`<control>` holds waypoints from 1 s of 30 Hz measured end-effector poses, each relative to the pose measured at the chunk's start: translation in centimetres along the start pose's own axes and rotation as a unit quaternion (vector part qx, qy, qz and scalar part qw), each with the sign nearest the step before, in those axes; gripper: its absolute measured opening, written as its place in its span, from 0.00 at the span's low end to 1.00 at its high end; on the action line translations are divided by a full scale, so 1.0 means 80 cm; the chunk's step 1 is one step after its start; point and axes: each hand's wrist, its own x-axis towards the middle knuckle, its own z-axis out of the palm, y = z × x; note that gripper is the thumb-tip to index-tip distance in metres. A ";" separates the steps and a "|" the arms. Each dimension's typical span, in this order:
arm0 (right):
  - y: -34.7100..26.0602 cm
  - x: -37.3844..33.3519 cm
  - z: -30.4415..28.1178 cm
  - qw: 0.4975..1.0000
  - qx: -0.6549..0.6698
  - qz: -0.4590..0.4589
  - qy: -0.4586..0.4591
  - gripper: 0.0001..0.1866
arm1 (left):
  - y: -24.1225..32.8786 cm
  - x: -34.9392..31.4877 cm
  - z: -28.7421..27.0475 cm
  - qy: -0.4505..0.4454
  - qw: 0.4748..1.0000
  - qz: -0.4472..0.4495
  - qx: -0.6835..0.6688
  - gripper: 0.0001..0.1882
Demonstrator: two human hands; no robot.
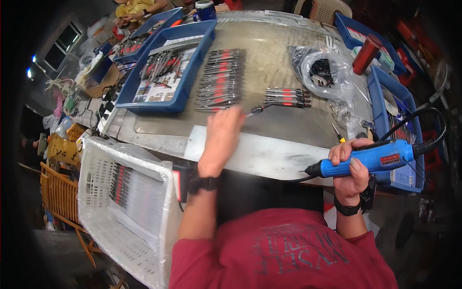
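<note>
1. At the near side of the desk (272, 53), we see two bare hands at work: the left hand (224, 130) over the middle of the near edge, the right hand (353, 168) by the near right corner.

2. The hand tool (255, 111), grey at its head, sits just beyond the white board (260, 150) on the near edge, between the long row of tools (220, 79) and the short row of tools (287, 97). Its near end meets the left fingers; blur keeps us from telling whether they are closed on it.

3. For a clean handover between rows, we would judge it best to take the tool by its handle, lift it clear of its neighbours and steady it over the board before any bit comes near, lined up straight with the screw, if there is one.

4. The left hand reaches palm down, fingers bent, its forearm rising from the desk's near edge.

5. The right hand is wrapped round the blue electric screwdriver (380, 161), thumb uppermost along its body, and we note its nose aimed toward the desk's left edge, well apart from the tool.
</note>
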 end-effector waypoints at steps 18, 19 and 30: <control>0.013 0.005 0.007 1.000 -0.016 -0.002 -0.012 0.22 | 0.111 -0.126 0.027 -0.238 0.701 -0.458 -0.492 0.10; 0.014 0.005 0.009 0.999 -0.035 0.003 -0.017 0.22 | 0.111 -0.125 0.028 -0.231 0.690 -0.465 -0.504 0.11; 0.019 0.008 0.029 0.997 0.011 0.024 -0.071 0.22 | 0.112 -0.120 0.029 -0.225 0.667 -0.479 -0.524 0.11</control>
